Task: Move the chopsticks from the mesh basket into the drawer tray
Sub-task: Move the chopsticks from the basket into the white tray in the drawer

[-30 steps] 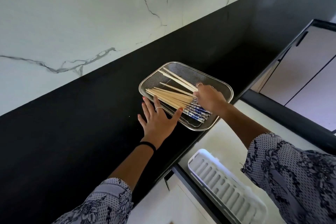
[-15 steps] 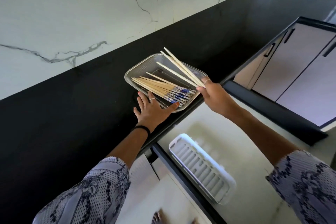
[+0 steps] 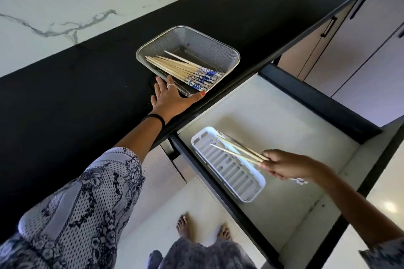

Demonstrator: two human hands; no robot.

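Chopsticks (image 3: pixel 238 150) pinched in right hand (image 3: pixel 284 165) over drawer tray (image 3: pixel 251 193); left hand (image 3: pixel 172 99) spread beside mesh basket (image 3: pixel 231 59).

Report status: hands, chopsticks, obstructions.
Left hand flat beside mesh basket. Right hand grips chopsticks above white tray. More in basket. Path clear.

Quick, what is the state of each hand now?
Left hand: open, flat on the countertop against the mesh basket, holding nothing.
Right hand: closed on a few chopsticks over the white tray.
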